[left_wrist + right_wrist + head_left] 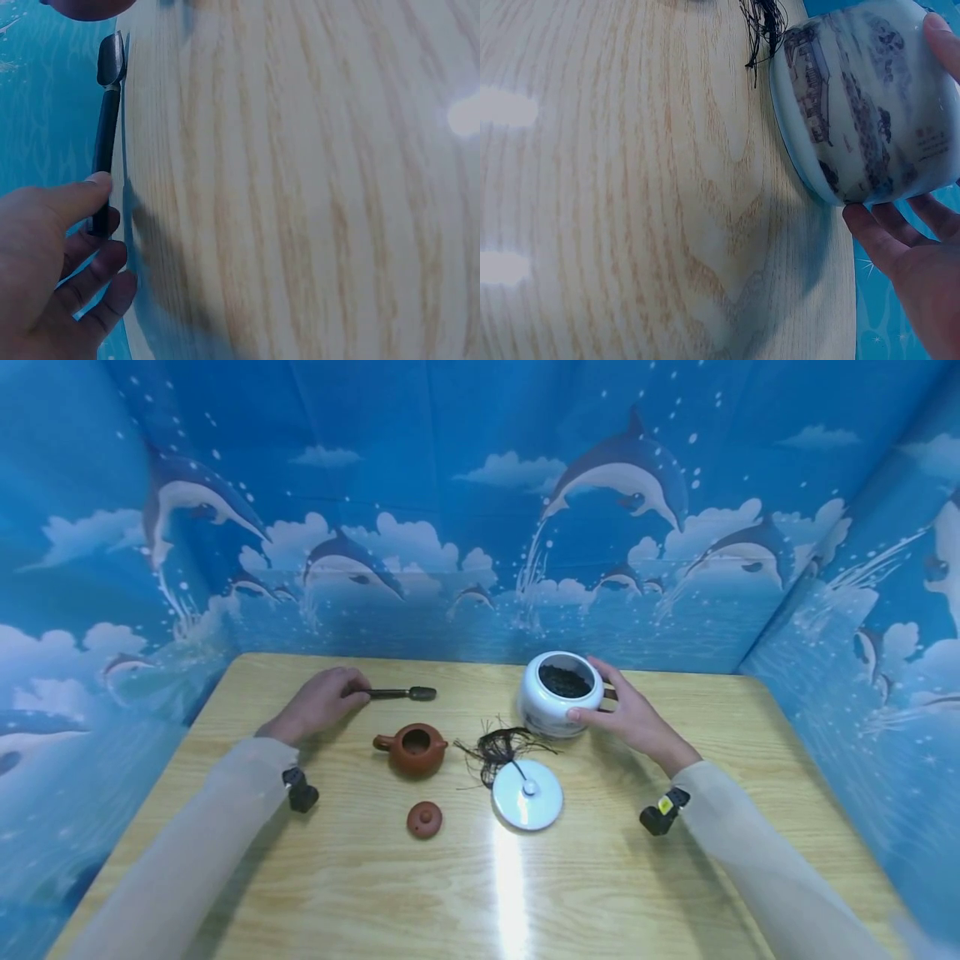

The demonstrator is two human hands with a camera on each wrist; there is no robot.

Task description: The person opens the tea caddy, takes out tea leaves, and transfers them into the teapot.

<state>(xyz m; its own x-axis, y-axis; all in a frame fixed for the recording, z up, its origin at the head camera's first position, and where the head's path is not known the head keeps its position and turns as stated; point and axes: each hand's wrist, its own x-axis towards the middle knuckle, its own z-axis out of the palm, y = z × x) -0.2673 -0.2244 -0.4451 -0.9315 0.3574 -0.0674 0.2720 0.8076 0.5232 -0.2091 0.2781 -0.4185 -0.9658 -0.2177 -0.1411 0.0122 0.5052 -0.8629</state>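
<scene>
My left hand [318,703] pinches the end of a dark tea scoop [422,693] between thumb and forefinger; the left wrist view shows the scoop's hollow head pointing away from the hand [45,255]. On the right, my right hand [633,718] grips a white porcelain jar [536,706] from its side, thumb near the rim and fingers behind. Dark tea leaves [564,682] lie inside its open mouth. A landscape picture decorates the jar's wall [885,97] in the right wrist view. Between the hands stands a brown clay teapot [417,762], uncovered.
The small clay lid [424,820] lies in front of the teapot. A white jar lid [517,802] with a knob rests nearer me, dark tassel-like threads [504,750] beside it. A dolphin-print curtain [450,510] borders the wooden table [360,877] at the back and sides.
</scene>
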